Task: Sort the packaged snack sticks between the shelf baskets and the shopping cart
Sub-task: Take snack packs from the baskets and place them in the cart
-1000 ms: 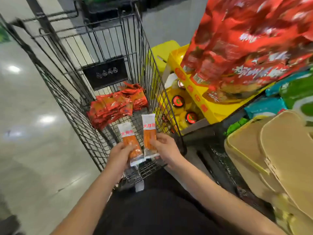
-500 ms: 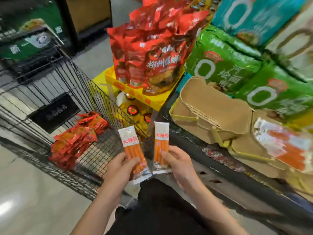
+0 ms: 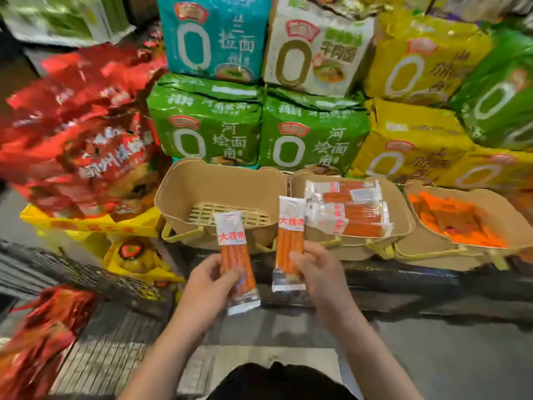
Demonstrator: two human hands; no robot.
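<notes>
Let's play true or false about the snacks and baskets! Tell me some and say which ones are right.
1. Each hand holds one snack pack. True: left hand holds the left pack, right hand holds the right pack.
2. The left basket is full of packs. False: none show inside it.
3. The middle basket holds similar packs. True.
4. The noodle bags behind the baskets are all blue. False: green bags and yellow bags too.
</notes>
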